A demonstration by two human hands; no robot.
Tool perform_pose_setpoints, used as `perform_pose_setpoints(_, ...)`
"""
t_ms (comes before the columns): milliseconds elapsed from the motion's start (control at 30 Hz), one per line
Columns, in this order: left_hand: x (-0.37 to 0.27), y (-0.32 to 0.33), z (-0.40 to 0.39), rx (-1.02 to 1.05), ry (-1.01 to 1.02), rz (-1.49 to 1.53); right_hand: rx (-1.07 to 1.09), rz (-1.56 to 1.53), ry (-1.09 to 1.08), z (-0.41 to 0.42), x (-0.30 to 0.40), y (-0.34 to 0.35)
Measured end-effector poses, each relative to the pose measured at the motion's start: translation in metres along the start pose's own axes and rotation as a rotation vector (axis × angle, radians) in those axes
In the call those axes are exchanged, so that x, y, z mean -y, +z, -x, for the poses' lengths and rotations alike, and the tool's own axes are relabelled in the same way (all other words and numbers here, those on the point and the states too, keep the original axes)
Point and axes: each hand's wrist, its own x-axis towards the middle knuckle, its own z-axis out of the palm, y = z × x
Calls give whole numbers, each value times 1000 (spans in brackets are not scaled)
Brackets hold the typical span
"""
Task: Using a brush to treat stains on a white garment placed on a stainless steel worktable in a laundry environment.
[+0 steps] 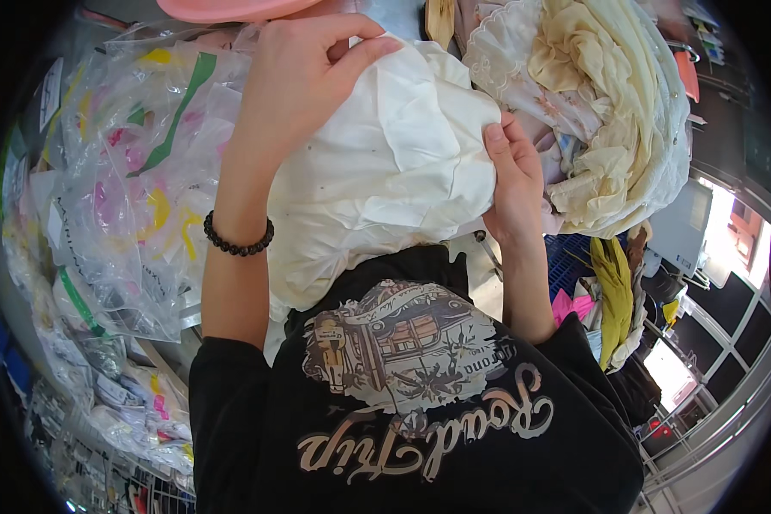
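A crumpled white cloth (392,167) is spread between my two hands and falls over the front of my black T-shirt. A few small dark specks show on its surface. My left hand (308,77) pinches the cloth's far edge between thumb and forefinger; a dark beaded bracelet (239,238) circles that wrist. On the other side, my right hand (514,164) grips the cloth's right edge, the thumb on top and the fingers partly hidden behind it. Right beside this hand lies a heap of cream and white fabric (623,135), with lace and a faint floral print.
Clear plastic bags (148,148) with coloured strips pile up on the left. A pink plastic basin (231,8) and a wooden piece (440,22) sit at the far edge. Right of me, olive cloth (610,295) hangs near a blue plastic crate (562,260). Wire racking (160,491) stands lower left.
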Motion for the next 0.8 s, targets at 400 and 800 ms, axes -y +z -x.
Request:
perform_pose_setpoints(400, 10, -13, -51, 9, 39, -100, -6, 44, -75, -7, 21, -21)
perform_pose_setpoints(800, 66, 28, 52, -222, -125, -208, -315, 558, -144, -70, -52, -72)
